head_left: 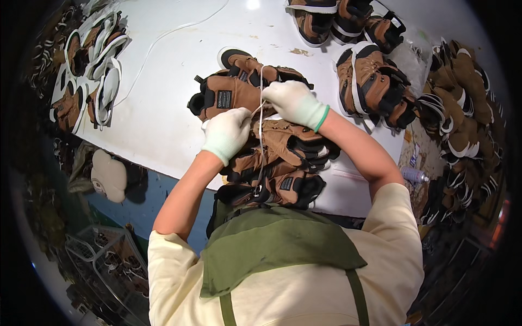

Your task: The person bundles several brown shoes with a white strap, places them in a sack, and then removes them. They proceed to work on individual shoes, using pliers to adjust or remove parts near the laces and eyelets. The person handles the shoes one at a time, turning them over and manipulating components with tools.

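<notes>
A bunch of brown and black shoes lies on the white table before me, with a pale cord (261, 130) running lengthwise over them. My left hand (228, 129), in a white glove, pinches a thin light strand at the cord's near-left side. My right hand (293, 103), gloved too, has its fingers closed on the same strand where it meets the cord. Just beyond my left hand lies a shoe with a brown tongue and dark label (220, 89). Closer to me are another brown shoe (280, 136) and a black-collared one (288, 185). My fingertips partly hide the strand.
Several more shoes (372, 81) stand at the table's right, with others (312, 19) at the back. White-soled shoes (100, 70) are grouped at the left. A loose white cord (163, 41) trails over the table (163, 92). A spray can (414, 175) lies at right; a padded stool (107, 175) stands below left.
</notes>
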